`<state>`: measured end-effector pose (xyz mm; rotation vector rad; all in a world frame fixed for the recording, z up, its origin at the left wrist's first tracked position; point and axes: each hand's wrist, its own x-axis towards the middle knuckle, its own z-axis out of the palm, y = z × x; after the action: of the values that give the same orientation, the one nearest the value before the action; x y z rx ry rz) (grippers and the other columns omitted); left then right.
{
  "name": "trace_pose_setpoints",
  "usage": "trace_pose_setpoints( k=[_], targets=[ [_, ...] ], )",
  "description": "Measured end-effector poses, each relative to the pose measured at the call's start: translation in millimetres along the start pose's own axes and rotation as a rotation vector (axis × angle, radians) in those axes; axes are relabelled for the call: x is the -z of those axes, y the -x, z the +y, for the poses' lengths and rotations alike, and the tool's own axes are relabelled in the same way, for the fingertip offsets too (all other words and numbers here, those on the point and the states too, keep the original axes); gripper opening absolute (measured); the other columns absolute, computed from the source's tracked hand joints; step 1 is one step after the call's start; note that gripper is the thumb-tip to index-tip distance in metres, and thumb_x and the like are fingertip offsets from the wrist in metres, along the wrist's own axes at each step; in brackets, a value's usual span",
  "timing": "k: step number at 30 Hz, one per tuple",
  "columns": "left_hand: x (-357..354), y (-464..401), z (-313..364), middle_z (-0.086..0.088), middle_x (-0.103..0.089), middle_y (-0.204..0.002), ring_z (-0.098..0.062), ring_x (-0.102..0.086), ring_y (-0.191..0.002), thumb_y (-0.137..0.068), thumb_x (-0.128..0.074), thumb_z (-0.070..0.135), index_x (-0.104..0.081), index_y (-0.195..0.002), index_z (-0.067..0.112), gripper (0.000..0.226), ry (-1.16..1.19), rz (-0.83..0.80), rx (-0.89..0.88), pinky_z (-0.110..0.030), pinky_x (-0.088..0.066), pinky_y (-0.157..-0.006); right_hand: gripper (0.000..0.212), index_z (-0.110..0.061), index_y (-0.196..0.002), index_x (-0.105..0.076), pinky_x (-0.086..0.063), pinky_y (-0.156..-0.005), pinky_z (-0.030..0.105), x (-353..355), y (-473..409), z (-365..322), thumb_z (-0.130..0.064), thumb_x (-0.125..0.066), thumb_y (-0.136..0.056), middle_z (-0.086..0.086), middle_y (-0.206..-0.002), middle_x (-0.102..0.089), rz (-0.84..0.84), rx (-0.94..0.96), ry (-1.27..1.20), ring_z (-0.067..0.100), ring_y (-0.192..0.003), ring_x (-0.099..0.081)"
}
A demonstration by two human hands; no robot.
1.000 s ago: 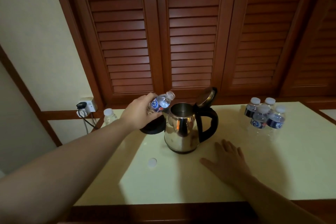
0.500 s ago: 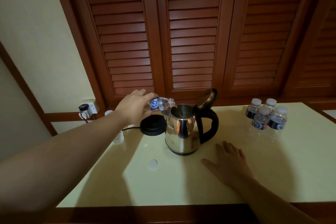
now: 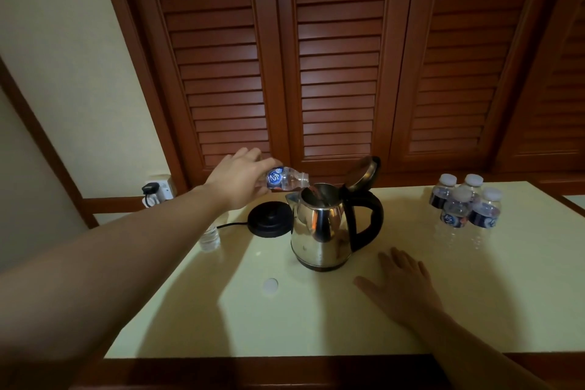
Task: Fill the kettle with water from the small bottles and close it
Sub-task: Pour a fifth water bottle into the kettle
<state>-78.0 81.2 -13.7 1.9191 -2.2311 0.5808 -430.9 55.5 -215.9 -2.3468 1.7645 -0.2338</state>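
Note:
A steel kettle (image 3: 319, 231) with a black handle stands mid-table, its lid (image 3: 364, 171) swung up and open. My left hand (image 3: 240, 180) grips a small uncapped water bottle (image 3: 285, 179) tipped sideways, its neck over the kettle's mouth. My right hand (image 3: 400, 286) rests flat on the table, fingers spread, just right of the kettle. Several capped small bottles (image 3: 463, 204) stand grouped at the back right. A white bottle cap (image 3: 270, 285) lies on the table in front of the kettle.
The black kettle base (image 3: 269, 221) sits left of the kettle, its cord running to a wall socket (image 3: 158, 190). Another small bottle (image 3: 209, 237) stands partly behind my left forearm. Louvred wooden doors (image 3: 338, 57) rise behind the cream table (image 3: 474, 310).
My left hand has lifted the bottle and tipped it from slanting upward to lying sideways over the kettle's mouth. The right hand stays flat on the table.

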Motion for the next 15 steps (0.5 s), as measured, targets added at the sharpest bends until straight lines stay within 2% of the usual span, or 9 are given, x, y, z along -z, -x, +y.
trace_pose_setpoints(
  k=[6, 15],
  targets=[
    [2.4, -0.2, 0.7, -0.004, -0.052, -0.122, -0.027, -0.048, -0.113, -0.096, -0.068, 0.04, -0.045, -0.148, 0.034, 0.058, 0.005, -0.011, 0.005, -0.038, -0.04, -0.081, 0.1, -0.026, -0.162, -0.024, -0.009, -0.128, 0.046, 5.4, 3.6, -2.2, -0.09, -0.026, -0.084, 0.005, -0.171, -0.014, -0.004, 0.013, 0.016, 0.024, -0.158, -0.01],
    [8.0, -1.3, 2.2, -0.005, -0.053, -0.126, -0.027, -0.049, -0.118, -0.096, -0.068, 0.045, -0.044, -0.149, 0.035, 0.06, -0.023, -0.015, 0.005, -0.043, -0.047, -0.09, 0.099, -0.026, -0.162, -0.023, -0.008, -0.127, 0.046, 4.8, 4.2, -3.4, -0.089, -0.026, -0.085, 0.004, -0.171, -0.014, -0.003, 0.003, 0.008, 0.024, -0.158, -0.009]
  ],
)
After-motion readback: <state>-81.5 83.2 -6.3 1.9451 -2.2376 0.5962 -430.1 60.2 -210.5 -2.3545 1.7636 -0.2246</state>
